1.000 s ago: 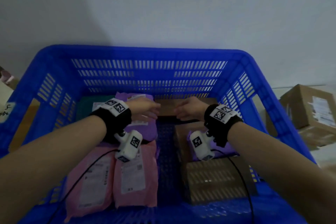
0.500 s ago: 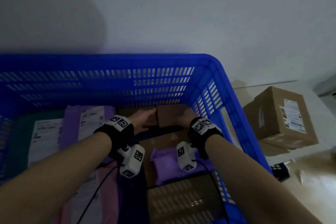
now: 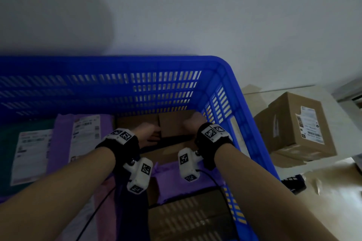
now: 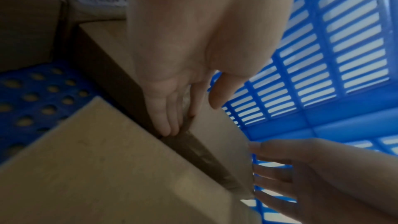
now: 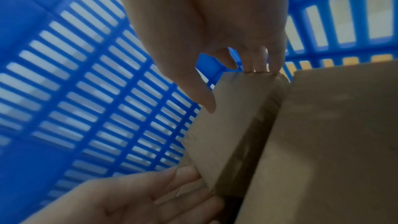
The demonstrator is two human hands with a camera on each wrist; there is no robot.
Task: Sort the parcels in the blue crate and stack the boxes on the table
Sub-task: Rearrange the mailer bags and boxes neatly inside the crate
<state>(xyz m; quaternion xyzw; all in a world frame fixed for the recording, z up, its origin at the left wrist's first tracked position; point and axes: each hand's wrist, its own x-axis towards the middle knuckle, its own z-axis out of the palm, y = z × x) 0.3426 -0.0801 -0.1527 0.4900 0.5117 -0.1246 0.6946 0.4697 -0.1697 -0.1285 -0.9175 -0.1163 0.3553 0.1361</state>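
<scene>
The large blue slatted plastic crate [image 3: 225, 88] holds all parcels yet to be sorted. On the pale table [image 3: 333, 191] to its right stands a big brown cardboard box with a white shipping label [image 3: 297, 123], set on a flatter carton. Inside the crate, flat purple plastic mailer bags with white labels [image 3: 82, 133] lie at the left, and a wide brown carton [image 3: 188, 219] lies at the near right.

The item in hand is a small brown cardboard box [image 3: 172, 125] at the far right corner of the crate, close to the slatted walls and beside a second carton.

The left hand [image 3: 148, 133] has straight fingers [image 4: 165, 122] pushed into the gap along one side of this box. The right hand [image 3: 191, 123] has straight fingers laid flat on the opposite side, thumb on the top face. Both hands press the box between them; neither curls round it.

Handling: the box appears rigid and probably light. The smooth cardboard may slip under flat pressure, so grasp low on opposite side faces, with fingertips under the bottom edge if possible. Lift vertically to clear the crate wall.
</scene>
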